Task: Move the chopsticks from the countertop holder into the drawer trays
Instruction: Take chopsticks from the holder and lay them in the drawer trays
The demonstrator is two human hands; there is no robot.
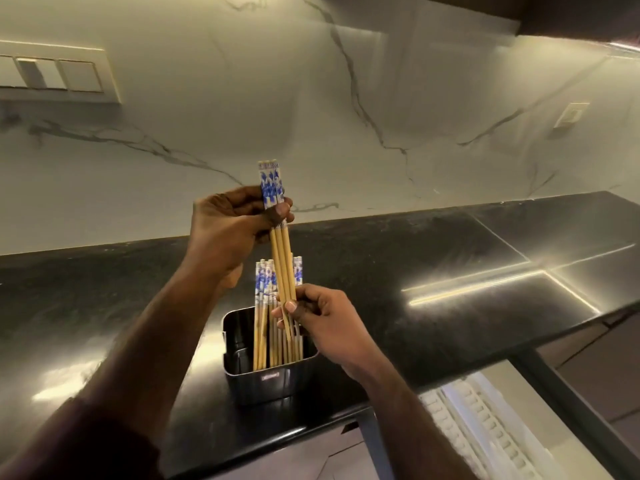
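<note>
Over black counter [433, 258], both hands are pinching perhaps three chopsticks [282, 258]: left hand [228, 233] above, right hand [322, 320] below, over the holder [277, 379].

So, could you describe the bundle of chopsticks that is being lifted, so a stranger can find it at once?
On the black countertop stands a dark metal holder full of chopsticks. Just above it, the lifted bundle is gripped by the left hand near its blue-and-white tops and by the right hand lower down. Unlike the others, it rises clear above them.
</note>
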